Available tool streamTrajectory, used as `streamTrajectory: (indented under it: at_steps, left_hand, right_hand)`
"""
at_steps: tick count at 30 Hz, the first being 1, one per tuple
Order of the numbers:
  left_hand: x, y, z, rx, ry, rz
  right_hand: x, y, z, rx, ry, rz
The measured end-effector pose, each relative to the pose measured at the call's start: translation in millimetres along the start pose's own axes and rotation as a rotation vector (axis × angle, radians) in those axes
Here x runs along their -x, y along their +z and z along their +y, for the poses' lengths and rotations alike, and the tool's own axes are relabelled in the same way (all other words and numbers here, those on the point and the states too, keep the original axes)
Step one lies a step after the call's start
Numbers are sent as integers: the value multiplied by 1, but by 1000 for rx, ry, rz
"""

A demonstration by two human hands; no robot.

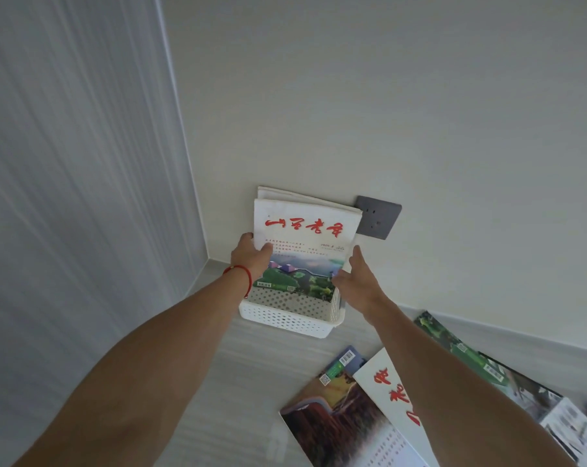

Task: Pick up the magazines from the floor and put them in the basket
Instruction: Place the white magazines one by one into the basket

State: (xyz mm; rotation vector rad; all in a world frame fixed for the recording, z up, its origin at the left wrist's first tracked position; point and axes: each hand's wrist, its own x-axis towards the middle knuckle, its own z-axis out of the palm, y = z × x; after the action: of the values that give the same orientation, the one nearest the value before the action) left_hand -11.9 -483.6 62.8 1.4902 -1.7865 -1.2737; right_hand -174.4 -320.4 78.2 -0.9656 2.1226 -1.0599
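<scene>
Basket (287,320): white, perforated, on the floor (238,382), against the wall (420,112) near the corner. Stack of magazines (303,241) stands upright in it, leaning back on the wall, top half sticking out above the rim. Front cover is white with red characters up top and a green landscape photo below. At least one more magazine sits behind it, edges showing at the top.

Left hand (251,256) grips the stack's left edge: thumb over the front cover, the other fingers out of sight behind. Red string bracelet (243,276) on that wrist.

Right hand (357,281) is at the stack's right edge, fingers straight and together, pointing up and lying flat along the side of the stack. Not wrapped around it. Exact contact is hard to tell, but it looks like it touches the lower right corner.

Grey socket (379,219) on the wall just right of the stack, partly covered by it.

More loose magazines (335,419) on the floor at lower right, overlapping each other and partly hidden by the right forearm. A few lie further right along the wall, blurred.
</scene>
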Motion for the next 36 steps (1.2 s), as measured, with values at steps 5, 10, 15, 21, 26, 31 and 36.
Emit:
streamTrajectory:
  at_steps: [5,10,15,21,26,31,36]
  left_hand:
    - [16,-1,11,-1,-30,3]
    - [75,11,4,-77,67,143]
    - [176,56,-33,-36,170,-86]
    - [254,102,-90,-361,-35,-479]
    - [286,101,-120,-415,-190,-278]
    - [294,74,-149,-650,-96,-248]
    - [304,62,-156,-794,-15,-248]
  right_hand:
    - [21,-9,18,73,29,-48]
    - [79,-33,100,455,109,-24]
    - [161,-35,179,717,405,-189]
    - [224,5,171,654,327,-132]
    - [269,58,143,628,276,-235]
    - [245,38,136,559,72,-190]
    - [229,12,156,812,150,-261]
